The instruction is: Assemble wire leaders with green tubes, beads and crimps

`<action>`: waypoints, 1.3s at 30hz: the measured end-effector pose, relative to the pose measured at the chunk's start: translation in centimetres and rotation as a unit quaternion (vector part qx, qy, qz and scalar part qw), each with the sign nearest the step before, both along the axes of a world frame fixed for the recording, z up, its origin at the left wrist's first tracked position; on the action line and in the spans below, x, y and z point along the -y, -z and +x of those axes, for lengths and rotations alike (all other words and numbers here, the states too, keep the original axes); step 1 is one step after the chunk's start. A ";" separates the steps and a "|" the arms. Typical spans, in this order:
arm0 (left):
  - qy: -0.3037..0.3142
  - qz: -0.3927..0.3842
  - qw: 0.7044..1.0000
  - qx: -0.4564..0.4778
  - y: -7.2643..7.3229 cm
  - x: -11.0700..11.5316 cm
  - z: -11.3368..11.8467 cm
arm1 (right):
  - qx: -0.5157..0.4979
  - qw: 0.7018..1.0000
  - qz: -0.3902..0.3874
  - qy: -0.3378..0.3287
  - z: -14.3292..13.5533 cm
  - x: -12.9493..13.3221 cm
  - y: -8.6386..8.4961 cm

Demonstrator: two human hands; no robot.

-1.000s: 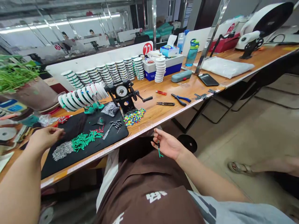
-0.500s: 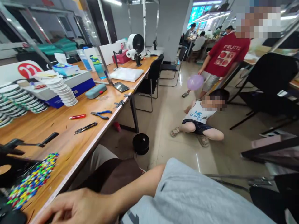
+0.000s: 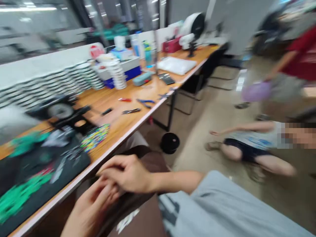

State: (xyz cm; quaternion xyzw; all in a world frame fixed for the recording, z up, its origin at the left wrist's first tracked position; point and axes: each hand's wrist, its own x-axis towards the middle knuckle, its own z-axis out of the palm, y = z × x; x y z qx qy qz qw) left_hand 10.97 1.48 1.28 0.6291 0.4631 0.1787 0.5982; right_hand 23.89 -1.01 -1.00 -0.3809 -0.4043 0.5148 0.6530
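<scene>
In front of my lap, by the table's near edge, my two hands meet. My right hand has its fingers curled and pressed against those of my left hand, whose fingers are bent too. What is between them, if anything, is hidden by the fingers and the blur. On the table beyond lies a strip of small multicoloured pieces. A dark mat carries a green stringy bundle and a blurred metal tool that I cannot make out.
Blue-handled pliers, black snips and a red lighter lie on the wooden table. Stacked white spools stand behind. A black round object is on the floor. To the right, one person sits; another holds a purple balloon.
The view has swung left, bringing more of the table and mat in. My left hand has come into view, and my right hand now touches it.
</scene>
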 end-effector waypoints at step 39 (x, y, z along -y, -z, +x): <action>-0.222 -0.204 0.917 0.262 5.0 2.2 -3.4 | 0.406 0.910 -0.030 0.074 0.0 4.8 4.7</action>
